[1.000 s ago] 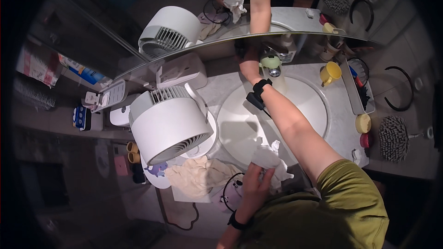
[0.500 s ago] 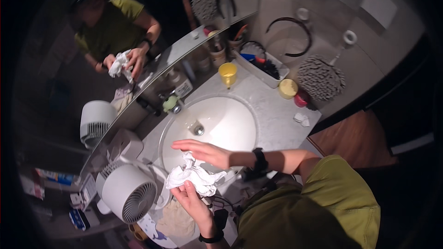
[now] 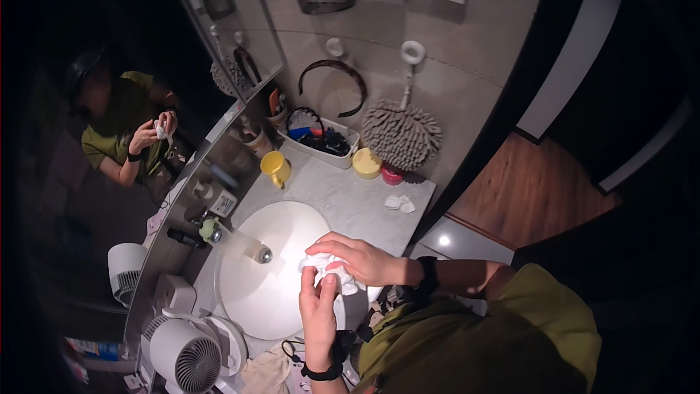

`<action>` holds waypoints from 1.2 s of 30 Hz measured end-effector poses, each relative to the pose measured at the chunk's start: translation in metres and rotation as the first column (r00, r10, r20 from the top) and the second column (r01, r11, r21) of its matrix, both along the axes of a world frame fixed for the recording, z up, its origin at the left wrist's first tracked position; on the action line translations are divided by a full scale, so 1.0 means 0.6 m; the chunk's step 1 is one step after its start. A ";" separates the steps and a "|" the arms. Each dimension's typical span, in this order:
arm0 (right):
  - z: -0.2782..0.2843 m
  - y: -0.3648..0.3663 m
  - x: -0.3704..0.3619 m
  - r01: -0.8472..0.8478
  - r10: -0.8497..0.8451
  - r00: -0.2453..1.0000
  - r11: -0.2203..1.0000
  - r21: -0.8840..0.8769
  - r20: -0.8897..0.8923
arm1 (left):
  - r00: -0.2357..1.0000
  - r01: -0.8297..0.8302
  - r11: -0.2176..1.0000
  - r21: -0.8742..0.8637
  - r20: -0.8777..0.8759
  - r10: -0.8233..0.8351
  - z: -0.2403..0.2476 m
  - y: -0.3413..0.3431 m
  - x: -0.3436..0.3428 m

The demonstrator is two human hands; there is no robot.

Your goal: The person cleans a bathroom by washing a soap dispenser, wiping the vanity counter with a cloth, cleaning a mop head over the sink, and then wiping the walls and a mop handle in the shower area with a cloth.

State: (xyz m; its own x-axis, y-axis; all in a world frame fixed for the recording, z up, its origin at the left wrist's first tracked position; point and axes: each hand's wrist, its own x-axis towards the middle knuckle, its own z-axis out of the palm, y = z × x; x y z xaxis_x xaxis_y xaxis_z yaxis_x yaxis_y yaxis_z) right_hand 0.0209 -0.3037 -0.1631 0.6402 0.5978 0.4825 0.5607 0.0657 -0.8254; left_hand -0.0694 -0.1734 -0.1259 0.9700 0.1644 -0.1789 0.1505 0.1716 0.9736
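Observation:
Between my two hands is a crumpled white tissue (image 3: 354,284), bunched up over the near right rim of the sink (image 3: 292,321). My left hand (image 3: 319,311) holds it from below and the left, with the thumb and fingers closed on it. My right hand (image 3: 368,261) lies over the top, fingers curled round the bundle. The palm sides of both hands are hidden. A second crumpled white tissue (image 3: 399,204) lies on the grey countertop (image 3: 343,208) to the far right.
At the sink's back left stand a tap with a green cover (image 3: 210,230) and a pump bottle (image 3: 222,203). Beyond the sink are a yellow cup (image 3: 275,168), a white bin (image 3: 332,157) and a round yellow tub (image 3: 366,164). A white fan (image 3: 191,357) stands lower left, beside a beige cloth (image 3: 267,373).
My view has turned toward the right wall and doorway. The tissue was spread loosely on my left hand with my right hand flat above it; now both hands close round it and it is bunched smaller.

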 end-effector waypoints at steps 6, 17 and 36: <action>0.119 -0.204 0.089 0.493 -0.460 0.618 0.858 0.141 0.637 | 0.989 0.126 0.992 0.025 0.081 -0.128 0.073 -0.099 0.034; 0.122 -0.348 0.219 0.979 -0.013 -0.137 0.148 0.137 0.990 | 0.946 0.135 0.911 0.389 0.222 -0.235 0.086 -0.204 0.111; 0.144 -0.341 0.196 0.990 -0.113 0.083 0.121 -0.069 0.990 | 0.815 -0.223 0.647 0.729 0.503 -0.286 -0.070 -0.260 0.424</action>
State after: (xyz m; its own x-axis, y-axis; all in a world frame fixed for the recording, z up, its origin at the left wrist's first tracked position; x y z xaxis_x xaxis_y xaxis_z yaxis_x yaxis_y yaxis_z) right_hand 0.1383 -0.5081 -0.0768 0.5909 0.4756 0.6516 0.2038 -0.8695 0.4499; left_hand 0.1848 -0.3295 -0.1681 0.8498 -0.0447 0.5253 -0.4357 -0.6206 0.6520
